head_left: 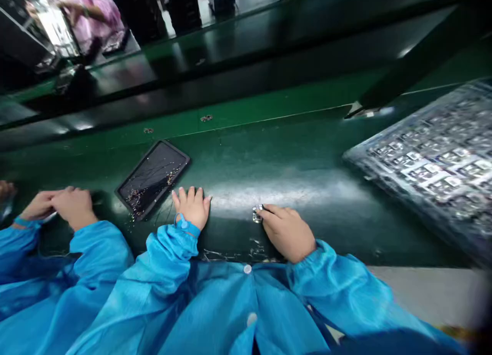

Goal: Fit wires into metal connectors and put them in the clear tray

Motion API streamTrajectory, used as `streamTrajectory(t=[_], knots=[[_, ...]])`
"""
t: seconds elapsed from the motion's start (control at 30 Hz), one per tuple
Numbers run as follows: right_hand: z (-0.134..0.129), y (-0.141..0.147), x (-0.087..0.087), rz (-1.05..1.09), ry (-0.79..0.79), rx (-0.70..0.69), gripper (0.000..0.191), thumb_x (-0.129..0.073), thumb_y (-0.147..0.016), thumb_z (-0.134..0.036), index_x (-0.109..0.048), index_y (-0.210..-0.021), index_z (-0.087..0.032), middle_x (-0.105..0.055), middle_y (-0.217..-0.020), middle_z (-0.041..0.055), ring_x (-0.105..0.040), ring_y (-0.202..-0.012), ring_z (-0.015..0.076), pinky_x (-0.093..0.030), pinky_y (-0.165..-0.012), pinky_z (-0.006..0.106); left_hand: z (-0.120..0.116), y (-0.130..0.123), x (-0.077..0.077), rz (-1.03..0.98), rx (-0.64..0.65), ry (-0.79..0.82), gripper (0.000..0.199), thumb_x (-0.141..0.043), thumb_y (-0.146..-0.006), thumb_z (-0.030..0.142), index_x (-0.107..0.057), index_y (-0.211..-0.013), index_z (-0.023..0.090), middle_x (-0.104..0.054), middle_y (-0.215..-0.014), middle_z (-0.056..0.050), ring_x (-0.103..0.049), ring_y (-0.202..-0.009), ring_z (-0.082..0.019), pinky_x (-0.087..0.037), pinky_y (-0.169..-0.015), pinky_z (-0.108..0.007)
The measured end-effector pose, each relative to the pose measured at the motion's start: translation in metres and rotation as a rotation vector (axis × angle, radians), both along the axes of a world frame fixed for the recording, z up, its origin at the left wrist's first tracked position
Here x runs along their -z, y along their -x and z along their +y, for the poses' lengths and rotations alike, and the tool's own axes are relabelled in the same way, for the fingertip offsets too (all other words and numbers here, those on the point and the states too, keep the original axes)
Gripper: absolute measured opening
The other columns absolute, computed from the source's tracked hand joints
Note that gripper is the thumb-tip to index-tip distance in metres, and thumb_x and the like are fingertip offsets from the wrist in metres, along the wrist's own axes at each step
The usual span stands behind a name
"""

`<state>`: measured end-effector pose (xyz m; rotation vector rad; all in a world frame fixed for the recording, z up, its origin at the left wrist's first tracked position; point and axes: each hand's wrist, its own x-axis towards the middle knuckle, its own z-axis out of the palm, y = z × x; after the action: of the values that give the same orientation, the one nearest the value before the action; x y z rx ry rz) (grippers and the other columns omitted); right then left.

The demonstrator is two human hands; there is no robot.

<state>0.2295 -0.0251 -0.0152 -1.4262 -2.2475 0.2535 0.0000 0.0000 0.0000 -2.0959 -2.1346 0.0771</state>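
My left hand (192, 207) lies flat on the green bench top with its fingers spread, holding nothing. A blue wrist strap circles that wrist. Just beyond its fingertips is a dark shallow tray (154, 178), with many tiny gold-coloured parts and thin dark wires in and around it. To the right, my right hand (288, 231) has its thumb and fingers closed on a small shiny metal part (257, 214) at the bench surface. The fingers cover part of the piece, so its exact kind cannot be told.
At the right, a large clear plastic tray (434, 165) holds many small metal parts. A co-worker in blue sleeves has both hands (63, 206) together at my left. Across the bench, a person in pink (92, 11) sits behind a raised dark shelf. A slanted post (403, 57) meets the bench.
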Motion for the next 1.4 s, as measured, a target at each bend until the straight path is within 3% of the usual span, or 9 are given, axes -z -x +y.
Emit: streamTrajectory(t=[0.17,0.27,0.57,0.8,0.97,1.07,1.2,1.33,1.4], knots=[[0.0,0.003,-0.004,0.001,-0.013,0.015,0.034,-0.031,-0.077,-0.018,-0.064,-0.087,-0.02,-0.065,-0.088,0.0089,-0.059,-0.07,0.0243,-0.043,-0.063,0.041,0.012,0.003,0.001,-0.017,-0.156,0.004,0.054,-0.033,-0.08,0.049,-0.047,-0.117,0.012,-0.052,-0.115,-0.014,-0.04,-0.11,-0.037,-0.023,-0.095,-0.057],[-0.001,0.005,-0.005,-0.006,-0.025,0.032,0.034,-0.032,-0.078,-0.018,-0.064,-0.087,-0.02,-0.065,-0.087,0.0089,-0.059,-0.069,0.0242,-0.043,-0.063,0.04,0.007,-0.002,0.006,-0.026,-0.158,0.032,0.054,-0.031,-0.081,0.046,-0.049,-0.115,0.008,-0.053,-0.113,-0.016,-0.045,-0.106,-0.034,-0.028,-0.093,-0.053],[-0.004,0.008,-0.01,-0.105,-0.033,0.076,0.031,-0.035,-0.079,-0.017,-0.064,-0.088,-0.021,-0.065,-0.089,0.0055,-0.059,-0.073,0.0213,-0.043,-0.069,0.035,-0.073,-0.025,0.007,-0.05,0.221,-0.03,0.048,-0.04,-0.077,0.048,-0.053,-0.111,0.016,-0.056,-0.112,-0.01,-0.043,-0.11,-0.035,-0.026,-0.096,-0.054],[-0.003,0.005,-0.011,-0.175,-0.081,0.033,0.021,-0.049,-0.077,-0.017,-0.064,-0.09,-0.022,-0.066,-0.09,0.0036,-0.057,-0.071,0.0172,-0.039,-0.069,0.03,-0.102,-0.008,0.014,-0.182,0.586,-0.089,0.056,-0.045,-0.07,0.058,-0.055,-0.107,0.016,-0.059,-0.107,-0.011,-0.048,-0.106,-0.031,-0.037,-0.09,-0.048],[-0.006,0.006,-0.01,-0.187,-0.063,0.071,0.022,-0.046,-0.078,-0.018,-0.065,-0.089,-0.022,-0.066,-0.09,0.0034,-0.057,-0.071,0.0176,-0.04,-0.07,0.03,-0.112,0.008,0.023,-0.326,0.781,-0.216,0.023,-0.059,-0.071,0.03,-0.058,-0.091,0.021,-0.064,-0.092,-0.003,-0.054,-0.098,-0.02,-0.042,-0.089,-0.042],[-0.006,0.007,-0.01,-0.144,-0.004,0.103,0.027,-0.039,-0.08,-0.02,-0.065,-0.088,-0.021,-0.065,-0.091,0.0041,-0.058,-0.073,0.0196,-0.042,-0.071,0.033,-0.111,0.006,0.02,-0.408,0.768,-0.256,0.013,-0.059,-0.07,0.024,-0.057,-0.083,0.02,-0.064,-0.084,0.0,-0.055,-0.093,-0.017,-0.044,-0.089,-0.04],[-0.001,0.005,-0.015,0.066,0.095,0.098,0.03,-0.034,-0.082,-0.025,-0.064,-0.086,-0.02,-0.065,-0.09,0.0058,-0.06,-0.08,0.0224,-0.044,-0.072,0.037,-0.088,-0.015,0.0,-0.456,0.671,-0.295,0.006,-0.054,-0.074,0.022,-0.056,-0.079,0.02,-0.062,-0.071,0.001,-0.056,-0.082,-0.015,-0.046,-0.085,-0.038],[-0.003,0.01,-0.025,0.422,0.297,0.235,0.022,-0.044,-0.078,-0.034,-0.062,-0.087,-0.024,-0.067,-0.087,0.0036,-0.062,-0.082,0.0249,-0.047,-0.069,0.04,-0.055,-0.039,-0.018,-0.361,0.621,-0.204,0.014,-0.045,-0.08,0.024,-0.054,-0.088,0.018,-0.059,-0.062,0.001,-0.054,-0.06,-0.011,-0.047,-0.058,-0.025],[-0.009,0.015,-0.029,0.567,0.417,0.204,0.018,-0.052,-0.073,-0.035,-0.063,-0.086,-0.029,-0.068,-0.084,-0.001,-0.063,-0.077,0.0242,-0.048,-0.063,0.039,-0.047,-0.045,-0.022,-0.326,0.635,-0.131,0.018,-0.04,-0.082,0.024,-0.052,-0.093,0.017,-0.059,-0.063,0.001,-0.053,-0.056,-0.011,-0.043,-0.051,-0.025]])
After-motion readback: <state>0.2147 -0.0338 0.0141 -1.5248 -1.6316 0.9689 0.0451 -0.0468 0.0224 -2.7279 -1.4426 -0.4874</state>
